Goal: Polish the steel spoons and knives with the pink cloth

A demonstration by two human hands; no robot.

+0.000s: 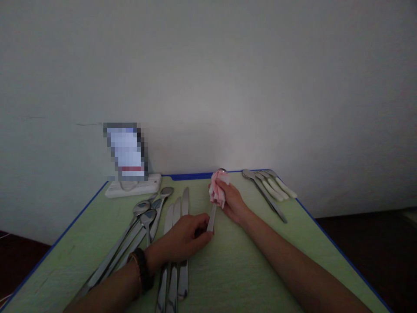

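Head view: left fingers (202,240) pinch a spoon (212,218), right fingers (224,187) clasp pink cloth (215,186) around its bowl (223,170).

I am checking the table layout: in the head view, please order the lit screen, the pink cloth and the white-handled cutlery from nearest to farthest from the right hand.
1. Pink cloth: gripped in the right hand.
2. White-handled cutlery: to the hand's right.
3. Lit screen: far left.

Dim o/all, wall (208,65) darker twd edges, lit scrn (127,150) pixelated.
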